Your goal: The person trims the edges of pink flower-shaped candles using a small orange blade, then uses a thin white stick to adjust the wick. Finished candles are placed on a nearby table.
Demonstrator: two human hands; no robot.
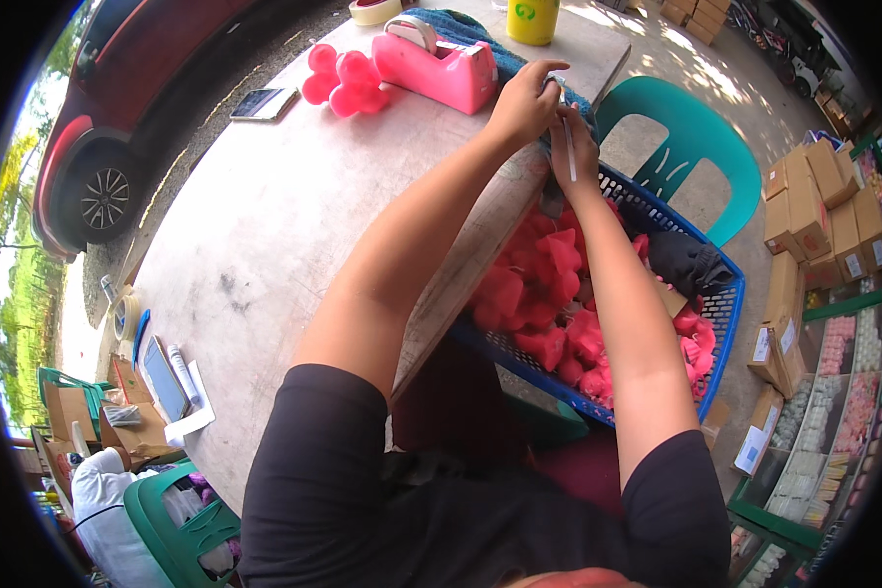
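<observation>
My left hand [525,101] and my right hand [573,155] meet beyond the table's right edge, close to a blue-green cloth. A thin white strip or stick [571,157] lies along my right hand, whose fingers are closed around it. My left fingers are bent and pinched at its upper end; what they grip is too small to make out. Left of my left hand stands a pink tape dispenser [441,73] with a roll in it. Touching the dispenser is a cluster of pink rounded pieces [346,82]. Below my right forearm, a blue crate [727,328] holds many pink pieces [539,279].
A phone [263,104], a yellow container [532,20] and tape rolls [127,318] rest on the pale table [235,245]. A green chair [691,147] stands beyond the crate. Stacked cartons [823,211] and shelves are at right; a red car [118,127] is at far left.
</observation>
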